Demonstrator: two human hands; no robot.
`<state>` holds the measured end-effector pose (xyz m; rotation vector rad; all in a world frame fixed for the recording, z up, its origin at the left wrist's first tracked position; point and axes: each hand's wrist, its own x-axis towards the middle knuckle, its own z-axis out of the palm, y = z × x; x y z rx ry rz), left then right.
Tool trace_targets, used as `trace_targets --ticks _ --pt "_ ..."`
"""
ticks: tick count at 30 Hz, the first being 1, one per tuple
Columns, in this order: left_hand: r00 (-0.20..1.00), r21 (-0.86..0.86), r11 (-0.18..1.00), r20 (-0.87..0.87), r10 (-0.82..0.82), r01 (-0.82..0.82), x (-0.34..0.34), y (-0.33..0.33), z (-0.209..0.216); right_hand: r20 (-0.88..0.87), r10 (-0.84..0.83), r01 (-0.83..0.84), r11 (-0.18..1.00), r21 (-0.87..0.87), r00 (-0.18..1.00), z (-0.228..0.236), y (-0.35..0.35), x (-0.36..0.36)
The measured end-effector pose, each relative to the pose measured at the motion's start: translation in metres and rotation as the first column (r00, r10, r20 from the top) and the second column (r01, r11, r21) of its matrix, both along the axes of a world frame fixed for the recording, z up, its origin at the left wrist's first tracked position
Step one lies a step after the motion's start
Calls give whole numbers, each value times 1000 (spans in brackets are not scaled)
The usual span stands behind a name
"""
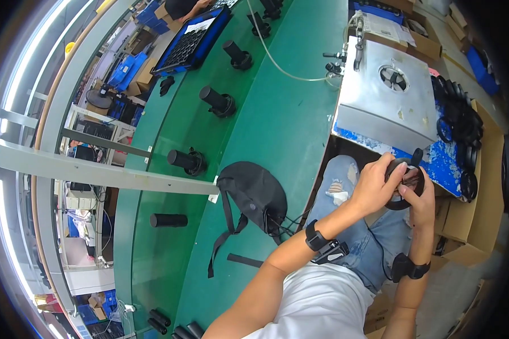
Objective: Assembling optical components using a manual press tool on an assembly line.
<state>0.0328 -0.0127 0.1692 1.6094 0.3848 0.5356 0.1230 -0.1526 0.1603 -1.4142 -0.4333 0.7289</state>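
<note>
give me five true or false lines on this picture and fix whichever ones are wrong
1. The left hand and right hand both hold a black ring. True.
2. The bag on the green table is red. False: the bag is black.
3. The metal box has a round opening in its top. True.
4. Both forearms are bare of straps. False: each wears a black strap.
5. The open cardboard box is to the left of the metal box in the picture. False: the cardboard box is to the right.
</note>
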Motion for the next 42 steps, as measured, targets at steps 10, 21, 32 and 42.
trace_targets --ticks 10,21,32,42 --pt "963 278 951 190 -193 136 38 9 -17 306 -186 209 977 -44 934 -8 10 24" --pt "999 236 972 34 -23 15 148 85 -25 566 -55 183 968 -172 823 -25 93 143" --pt "954 781 623 -152 259 -44 247 159 -42 822 -45 548 766 -336 568 -39 172 224" --pt "986 788 615 -104 128 4 234 159 -74 897 100 515 789 -336 431 -65 163 246"
